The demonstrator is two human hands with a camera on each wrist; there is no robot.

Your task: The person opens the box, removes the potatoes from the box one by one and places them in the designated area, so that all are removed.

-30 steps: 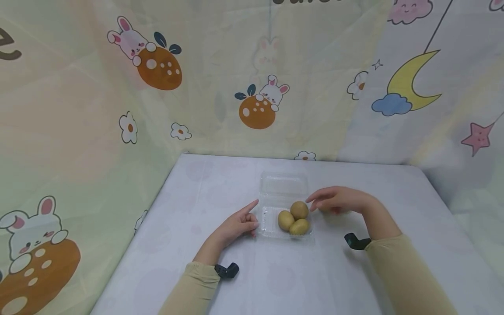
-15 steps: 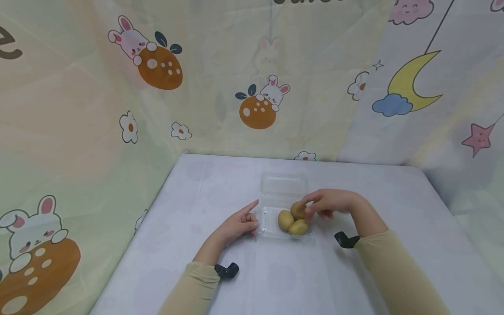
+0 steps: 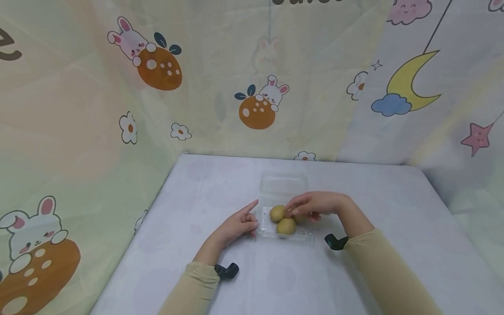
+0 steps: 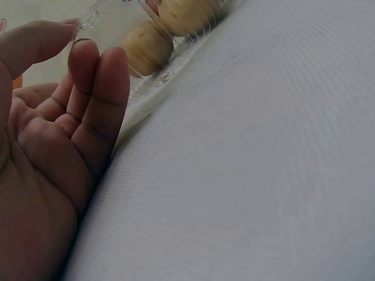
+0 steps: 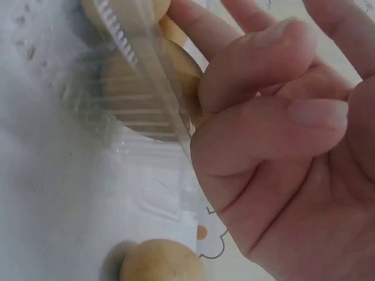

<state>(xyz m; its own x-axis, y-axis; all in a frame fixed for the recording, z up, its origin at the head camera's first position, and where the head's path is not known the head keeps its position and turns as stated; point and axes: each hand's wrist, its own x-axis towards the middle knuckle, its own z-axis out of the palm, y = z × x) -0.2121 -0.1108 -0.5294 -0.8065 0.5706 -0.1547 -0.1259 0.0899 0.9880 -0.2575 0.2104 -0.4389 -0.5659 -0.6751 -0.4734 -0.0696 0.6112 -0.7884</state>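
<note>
Your left hand [image 3: 238,225] is at the left wall of the clear, hinged plastic clamshell container [image 3: 267,227], index out straight, thumb at the rim. Bracing or pinching: can't tell. Likely there so the tray doesn't skid under your other hand. Lid lies folded back on the far side, which keeps the top clear for access.

Your right hand [image 3: 319,203] isn't visibly gripping: fingers reach in, touching the round yellow-brown potatoes [image 3: 286,226], probably to nudge them; last two fingers curl on nothing. Three sit bunched inside; a loose fourth potato [image 5: 163,263] sits outside on the white tablecloth [image 3: 283,278].

Text: no label readable on the container. Brown lettering [image 3: 307,1] on the cartoon-print backdrop [image 3: 208,52] is cut off up top; only a lone "e" [image 3: 8,50] reads, far left.
</note>
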